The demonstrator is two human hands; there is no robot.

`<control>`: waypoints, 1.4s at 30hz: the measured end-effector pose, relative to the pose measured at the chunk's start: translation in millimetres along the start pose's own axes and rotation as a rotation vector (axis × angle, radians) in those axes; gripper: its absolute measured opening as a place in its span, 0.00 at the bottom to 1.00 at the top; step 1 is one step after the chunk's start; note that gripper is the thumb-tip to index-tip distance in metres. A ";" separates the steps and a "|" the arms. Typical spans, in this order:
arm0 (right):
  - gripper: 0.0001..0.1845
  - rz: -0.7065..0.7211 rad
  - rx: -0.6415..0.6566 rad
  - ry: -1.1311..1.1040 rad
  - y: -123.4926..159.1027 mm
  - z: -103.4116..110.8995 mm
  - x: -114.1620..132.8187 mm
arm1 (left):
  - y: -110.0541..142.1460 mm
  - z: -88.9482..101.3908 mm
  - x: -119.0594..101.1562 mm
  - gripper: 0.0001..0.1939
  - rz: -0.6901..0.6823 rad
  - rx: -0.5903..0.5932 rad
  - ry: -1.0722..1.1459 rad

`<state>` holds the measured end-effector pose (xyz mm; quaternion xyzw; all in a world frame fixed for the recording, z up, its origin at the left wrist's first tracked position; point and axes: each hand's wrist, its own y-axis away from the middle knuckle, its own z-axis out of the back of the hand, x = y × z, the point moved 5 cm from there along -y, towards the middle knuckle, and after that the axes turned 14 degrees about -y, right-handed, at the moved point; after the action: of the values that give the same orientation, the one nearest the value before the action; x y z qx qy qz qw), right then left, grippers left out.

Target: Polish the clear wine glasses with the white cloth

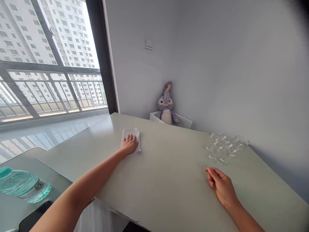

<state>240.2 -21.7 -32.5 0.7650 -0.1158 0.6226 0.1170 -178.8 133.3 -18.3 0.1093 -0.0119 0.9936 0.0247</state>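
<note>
My left hand (129,144) lies flat on a white cloth (138,149), its fingers stretched out and slightly spread. The cloth rests on the pale tabletop (159,167), toward its far left part, and shows around the fingers. On the right side of the table, my right hand (220,185) is loosely closed, with fingers curled in and no object visible in it. Just beyond that hand stands a cluster of several clear stemmed glasses (225,145), close to the table's far right edge.
At the lower left, a large water bottle (25,185) lies on its side on a lower surface, near a dark phone-like object (35,217). Behind the table, a plush rabbit (166,104) sits in a white perforated basket (184,122). Grey walls bound the back and right.
</note>
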 end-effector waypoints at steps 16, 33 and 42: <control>0.19 0.034 -0.052 -0.059 -3.8 21.8 0.1 | 218.0 57.9 -166.5 0.29 -1.000 -0.192 0.238; 0.17 -0.041 -0.030 -0.180 1.7 12.4 4.8 | 131.3 -41.8 263.1 0.41 0.777 0.043 0.046; 0.17 0.036 0.013 -0.110 8.5 -0.7 15.2 | 133.3 -12.5 23.9 0.37 -0.037 -0.078 0.020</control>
<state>239.8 -29.9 -17.2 0.7966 -0.1318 0.5824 0.0942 -211.7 1.7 -27.7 0.0983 -0.0486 0.9928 0.0475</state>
